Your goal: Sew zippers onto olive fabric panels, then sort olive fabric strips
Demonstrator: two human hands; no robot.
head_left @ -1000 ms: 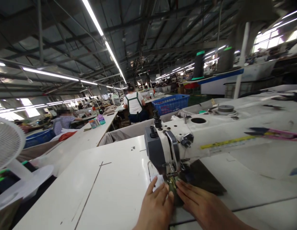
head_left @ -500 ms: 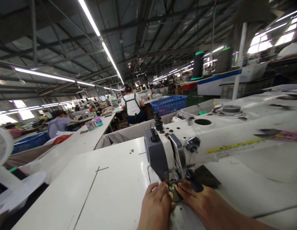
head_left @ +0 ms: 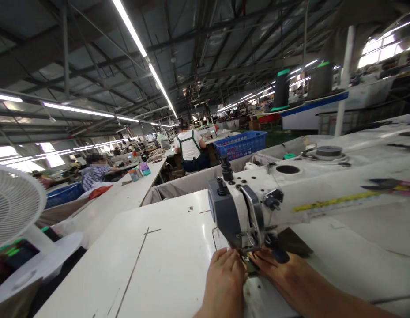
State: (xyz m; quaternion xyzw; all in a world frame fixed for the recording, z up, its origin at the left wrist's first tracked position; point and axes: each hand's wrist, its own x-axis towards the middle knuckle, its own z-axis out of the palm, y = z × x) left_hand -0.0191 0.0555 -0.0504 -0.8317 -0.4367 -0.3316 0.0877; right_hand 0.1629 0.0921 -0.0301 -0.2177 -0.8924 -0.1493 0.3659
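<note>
Worktop (head_left: 171,247), broad and white, spreads beneath the left hand (head_left: 226,276) and well out to its left, giving the hands a flat bed to work from. Just beyond the fingertips stands the sewing machine (head_left: 224,210), its head poised right over the spot where the two hands converge, so the reach is a short one. Farther ahead of them, past the machine, there's a blue basket (head_left: 241,143); far off to the left, a white fan (head_left: 16,203), probably put there for air. And look at the hands! Left one palm down, fingers bent and bunched; the right hand (head_left: 287,271) flatter, fingers stretching inward from the other side, partly behind a black lever (head_left: 280,252). Whether either actually pinches anything I cannot tell, the tips being hidden. Just past the right hand lies a dark flat piece (head_left: 295,240). Up and to the right, a yellow tape (head_left: 337,201) runs along the machine's arm, perhaps for quick measuring, with snips (head_left: 380,184) at its far end, handy for the right. Smallest of all, tucked between the fingertips under the machine's head: an olive piece (head_left: 250,266), seemingly flanked on both sides to lie flat and straight.
</note>
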